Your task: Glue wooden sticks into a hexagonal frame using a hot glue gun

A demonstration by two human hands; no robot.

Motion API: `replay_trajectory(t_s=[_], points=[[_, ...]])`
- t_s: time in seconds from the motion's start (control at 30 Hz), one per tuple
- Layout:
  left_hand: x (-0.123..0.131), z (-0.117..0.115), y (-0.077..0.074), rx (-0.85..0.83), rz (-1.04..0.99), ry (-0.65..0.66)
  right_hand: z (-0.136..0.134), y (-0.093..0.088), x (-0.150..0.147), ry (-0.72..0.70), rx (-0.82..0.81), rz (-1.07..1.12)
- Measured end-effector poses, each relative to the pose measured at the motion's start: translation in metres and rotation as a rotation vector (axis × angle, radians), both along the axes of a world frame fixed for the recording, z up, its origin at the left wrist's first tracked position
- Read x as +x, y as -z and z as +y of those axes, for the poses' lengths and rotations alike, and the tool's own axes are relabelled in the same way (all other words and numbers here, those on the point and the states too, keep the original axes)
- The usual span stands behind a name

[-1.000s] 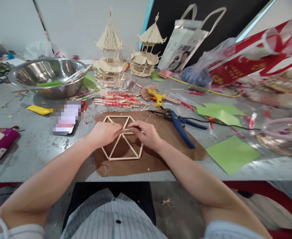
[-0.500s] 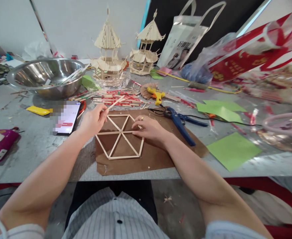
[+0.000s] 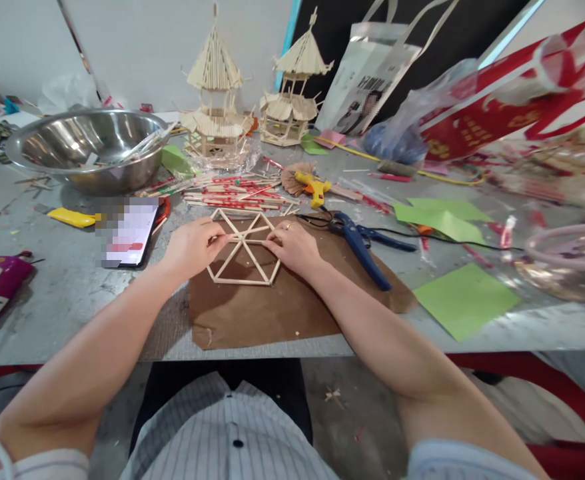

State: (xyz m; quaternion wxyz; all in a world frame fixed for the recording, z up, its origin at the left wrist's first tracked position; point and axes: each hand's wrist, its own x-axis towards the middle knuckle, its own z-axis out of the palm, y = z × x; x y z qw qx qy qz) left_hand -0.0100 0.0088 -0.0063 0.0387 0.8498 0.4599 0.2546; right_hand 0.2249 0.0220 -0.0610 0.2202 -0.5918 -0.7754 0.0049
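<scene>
A hexagonal frame of pale wooden sticks [image 3: 244, 283], with spokes meeting at its centre, is above the brown sheet [image 3: 272, 320]. My left hand [image 3: 195, 245] pinches the frame's left side, its fingertips near the left spoke. On the right side, my right hand [image 3: 295, 247] grips the frame with thumb and fingers, a ring on one finger. The frame's far edge looks raised. Its left and right corners are hidden behind my fingers.
Behind the sheet are red and pale sticks [image 3: 232, 194] and a yellow glue gun [image 3: 315, 188]. Blue pliers [image 3: 360, 250] lie right, a phone [image 3: 131, 233] and steel bowl [image 3: 87, 177] left. Two stick pagodas [image 3: 215, 73] [image 3: 292, 107] stand at the back.
The frame has shifted away from me and tilted. My left hand no longer shows the loose sticks it held up and now grips the frame; my right hand still holds the right side.
</scene>
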Motion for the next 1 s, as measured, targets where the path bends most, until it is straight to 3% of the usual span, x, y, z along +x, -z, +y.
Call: replay_trajectory(t_s=[0.2, 0.33, 0.53, 0.77, 1.0], points=[[0.003, 0.005, 0.010, -0.118, 0.117, 0.073, 0.002, -0.003, 0.009, -0.050, 0.067, 0.191], [0.003, 0.006, 0.009, -0.216, 0.182, 0.113, -0.009, -0.015, 0.013, -0.212, -0.057, 0.244], [0.007, 0.000, 0.004, -0.355, 0.235, 0.140, -0.018, -0.022, 0.007, -0.343, -0.260, 0.222], [0.006, 0.001, 0.005, -0.379, 0.300, 0.182, -0.021, -0.023, 0.007, -0.449, -0.220, 0.235], [0.007, 0.002, 0.005, -0.540, 0.250, 0.256, -0.024, -0.035, 0.010, -0.511, -0.400, 0.112]])
